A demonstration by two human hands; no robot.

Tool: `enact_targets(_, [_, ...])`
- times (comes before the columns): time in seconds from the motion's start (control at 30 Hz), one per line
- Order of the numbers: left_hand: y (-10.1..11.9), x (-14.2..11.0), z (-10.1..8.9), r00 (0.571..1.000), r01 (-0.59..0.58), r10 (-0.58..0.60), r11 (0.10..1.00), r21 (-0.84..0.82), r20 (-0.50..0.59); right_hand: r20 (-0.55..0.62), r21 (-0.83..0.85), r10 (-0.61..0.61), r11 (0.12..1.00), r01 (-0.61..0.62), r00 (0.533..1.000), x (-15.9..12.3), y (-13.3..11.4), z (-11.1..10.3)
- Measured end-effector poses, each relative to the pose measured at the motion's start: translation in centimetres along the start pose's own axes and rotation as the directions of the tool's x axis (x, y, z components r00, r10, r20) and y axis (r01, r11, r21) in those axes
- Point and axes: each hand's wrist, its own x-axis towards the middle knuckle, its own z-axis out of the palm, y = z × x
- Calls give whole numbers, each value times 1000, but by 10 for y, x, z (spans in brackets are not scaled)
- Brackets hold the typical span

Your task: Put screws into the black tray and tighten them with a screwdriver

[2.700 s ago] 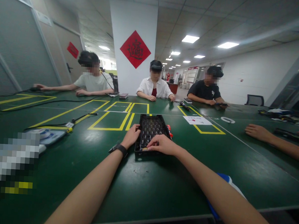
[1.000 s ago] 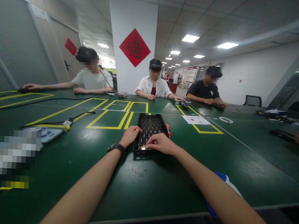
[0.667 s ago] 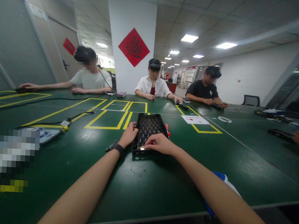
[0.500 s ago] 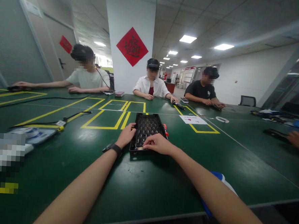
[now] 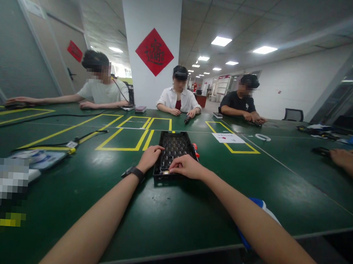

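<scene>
A shallow black tray [image 5: 156,174] lies on the green table in front of me, with rows of small, light-tipped pieces in its base. At its left wall is my left hand [image 5: 150,158], the fingers hooked over the rim and gripping it. My right hand [image 5: 184,166] reaches over the near right part, thumb and forefinger pinched together low inside. Beside those fingertips shows a small pale piece [image 5: 165,172] at the near end; what the pinch holds is hidden. Red round parts [image 5: 196,150] stand against the tray's right side.
Yellow tape [image 5: 118,149] marks rectangles on the table [image 5: 106,207]. A paper sheet [image 5: 228,138] and a white ring [image 5: 262,137] lie to the right. A blue-and-white object [image 5: 258,202] is under my right forearm. Co-workers sit across; another's hands [image 5: 346,158] are at right.
My right hand stays pinched at the tray's near end, and more of the pale piece shows. My left fingers reach slightly further over the rim. The person opposite has drawn a dark tool inward.
</scene>
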Motion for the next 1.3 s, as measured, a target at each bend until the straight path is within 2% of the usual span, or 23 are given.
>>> enact_targets(0.5, [3,-1,-2,999,-38,37,998,45,24,-11,-58,3,998,-3,1000,0,-2,-2])
enact_targets(0.7, [5,-1,-3,999,-33,32,998,60,30,51,-54,-36,998,38,998,1,-2,-5])
enact_targets(0.83, [5,-2,-3,999,-47,46,997,58,26,3,-29,5,1000,-5,1000,2,0,-3])
enact_targets(0.93, [5,-2,-3,999,-48,47,997,58,27,-38,-77,-3,997,1,999,2,0,-1])
enact_targets(1.1, [5,-2,-3,999,-45,44,998,50,29,-31,-158,-28,987,22,999,2,-1,-1])
enact_targets(1.3, [4,-1,-4,999,-44,42,998,51,35,-52,-125,-43,992,36,998,2,-1,0])
